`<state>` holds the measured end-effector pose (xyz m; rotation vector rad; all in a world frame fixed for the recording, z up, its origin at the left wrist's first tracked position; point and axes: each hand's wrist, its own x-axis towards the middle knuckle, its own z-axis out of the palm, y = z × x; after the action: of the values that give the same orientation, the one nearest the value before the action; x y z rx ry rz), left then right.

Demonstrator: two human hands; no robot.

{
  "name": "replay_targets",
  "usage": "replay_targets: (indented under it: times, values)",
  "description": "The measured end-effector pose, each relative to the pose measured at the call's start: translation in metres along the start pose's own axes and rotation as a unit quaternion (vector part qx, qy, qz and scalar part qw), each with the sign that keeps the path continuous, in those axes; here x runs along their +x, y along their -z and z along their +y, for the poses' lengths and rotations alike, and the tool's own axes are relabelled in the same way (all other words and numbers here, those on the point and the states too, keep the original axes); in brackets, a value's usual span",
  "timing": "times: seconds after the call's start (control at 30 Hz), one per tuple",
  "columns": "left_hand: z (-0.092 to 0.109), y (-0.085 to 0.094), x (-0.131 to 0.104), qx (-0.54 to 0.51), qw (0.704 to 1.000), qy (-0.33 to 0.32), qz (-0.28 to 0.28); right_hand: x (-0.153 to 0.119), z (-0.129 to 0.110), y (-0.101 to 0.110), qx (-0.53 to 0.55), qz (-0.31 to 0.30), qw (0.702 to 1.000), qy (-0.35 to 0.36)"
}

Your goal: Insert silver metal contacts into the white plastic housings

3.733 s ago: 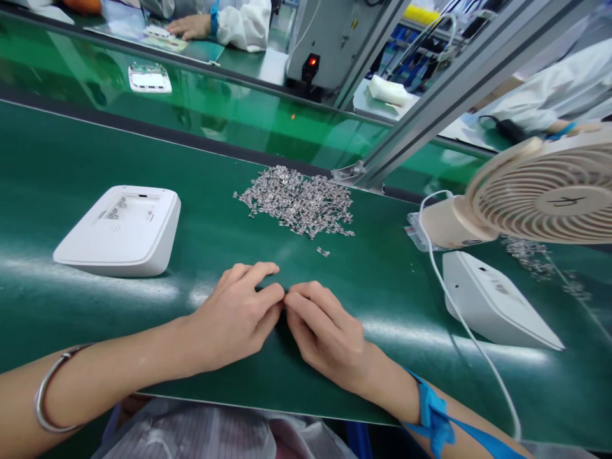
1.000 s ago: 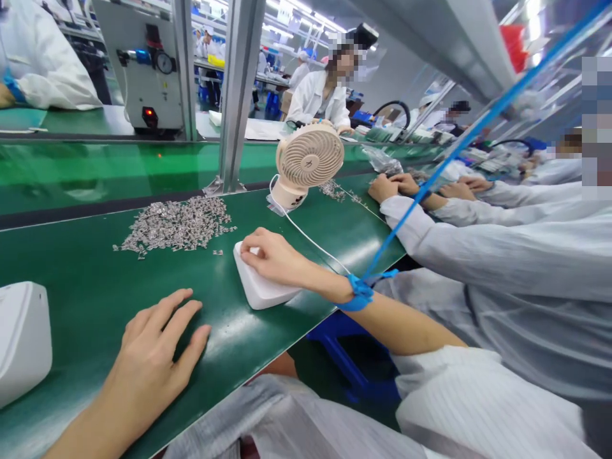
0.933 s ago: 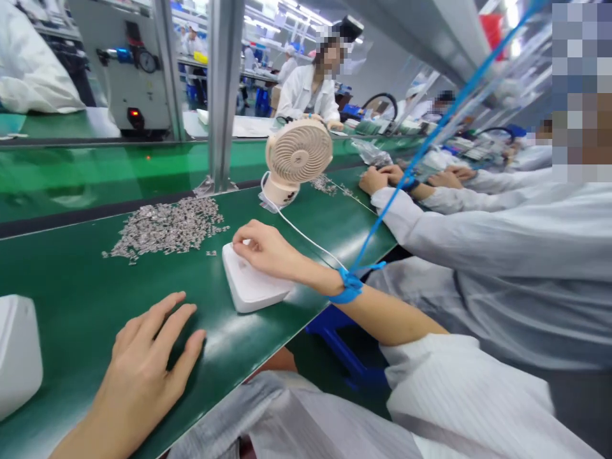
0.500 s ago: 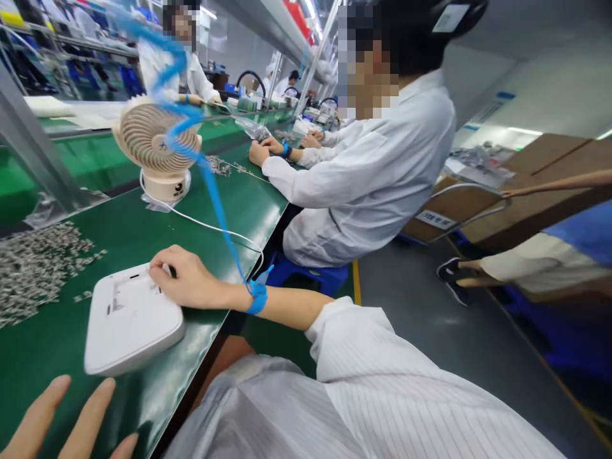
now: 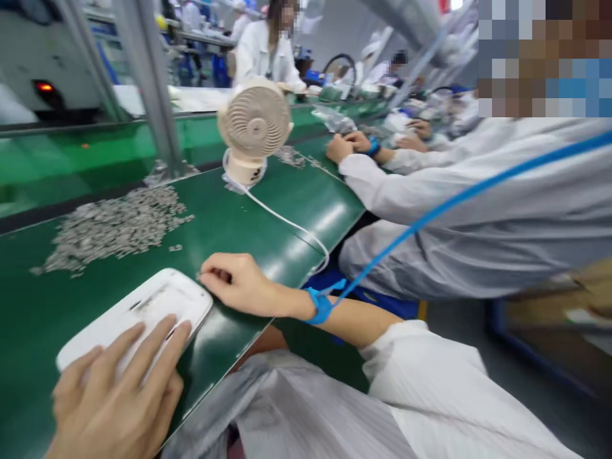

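A white plastic box-like device [image 5: 165, 294] with rounded corners lies on the green tabletop, its face with a label area and small slots turned up. My left hand [image 5: 119, 389] rests flat across its near side, fingers stretched out over the surface. Just off the device's right corner is my right hand [image 5: 234, 280], with thumb and forefinger pinched together. Something tiny may be between those fingertips, too small to name. A blue wrist strap [image 5: 319, 305] with a blue cord circles my right wrist. Beyond the device, small metal parts [image 5: 119, 226] lie in a heap.
A beige fan [image 5: 255, 121] stands on the green table [image 5: 268, 223], its white cable [image 5: 287, 223] running to the table edge. At right, a co-worker's white sleeve [image 5: 406, 185] reaches over the table. A metal post [image 5: 148, 83] rises behind the parts.
My left hand has come onto the device, which has turned. My right hand has left its top and now sits beside its corner. The view has swung left.
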<state>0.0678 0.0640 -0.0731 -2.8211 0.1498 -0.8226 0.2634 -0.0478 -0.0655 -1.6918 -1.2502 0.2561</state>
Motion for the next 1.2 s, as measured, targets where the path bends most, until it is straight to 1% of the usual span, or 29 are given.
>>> replay_targets:
  times: [0.03,0.07,0.1,0.13,0.17,0.2,0.27,0.33,0.37,0.43,0.53,0.63,0.77,0.87,0.93,1.03,1.2]
  values:
    - [0.002,0.004,0.002,0.022,0.999,-0.014,-0.023,0.005,0.0,0.002,-0.001,-0.002,1.0,0.009]
    - [0.005,0.008,0.004,0.035,0.999,-0.007,-0.025,0.012,-0.001,0.003,-0.002,-0.006,1.0,0.021]
    - [0.007,0.011,0.006,0.058,0.997,0.032,-0.04,0.018,-0.003,0.004,-0.003,-0.014,0.999,0.038]
    - [0.01,0.013,0.008,0.078,0.993,0.076,-0.039,0.026,-0.005,0.004,-0.003,-0.029,0.998,0.059]
    - [0.014,0.015,0.011,0.097,0.989,0.107,-0.035,0.033,-0.007,0.002,-0.005,-0.048,0.996,0.081]
    - [0.017,0.017,0.013,0.112,0.987,0.11,-0.037,0.04,-0.01,0.0,-0.01,-0.072,0.992,0.101]
    - [0.023,0.018,0.018,0.131,0.979,0.149,-0.051,0.052,-0.015,-0.006,-0.026,-0.126,0.982,0.137]
    - [0.028,0.018,0.021,0.137,0.972,0.181,-0.06,0.057,-0.017,-0.014,-0.039,-0.169,0.971,0.164]
    - [0.029,0.017,0.022,0.136,0.97,0.192,-0.066,0.057,-0.017,-0.018,-0.042,-0.181,0.967,0.175]
    - [0.033,0.016,0.021,0.132,0.966,0.206,-0.087,0.054,-0.015,-0.025,-0.049,-0.182,0.962,0.196]
    - [0.038,0.013,0.019,0.127,0.961,0.217,-0.117,0.046,-0.011,-0.029,-0.084,-0.16,0.958,0.221]
    - [0.042,0.011,0.017,0.123,0.959,0.223,-0.124,0.043,-0.01,-0.032,-0.145,-0.138,0.948,0.248]
    - [0.044,0.011,0.018,0.114,0.957,0.229,-0.133,0.042,-0.014,-0.037,-0.236,-0.126,0.923,0.276]
    - [0.043,0.01,0.019,0.115,0.956,0.232,-0.136,0.042,-0.018,-0.039,-0.266,-0.121,0.914,0.282]
    - [0.041,0.009,0.019,0.118,0.956,0.234,-0.131,0.044,-0.019,-0.038,-0.258,-0.122,0.917,0.279]
    - [0.038,0.008,0.02,0.12,0.956,0.235,-0.13,0.047,-0.018,-0.037,-0.218,-0.134,0.93,0.264]
    - [0.035,0.01,0.024,0.111,0.952,0.242,-0.15,0.047,-0.015,-0.034,-0.141,-0.139,0.957,0.211]
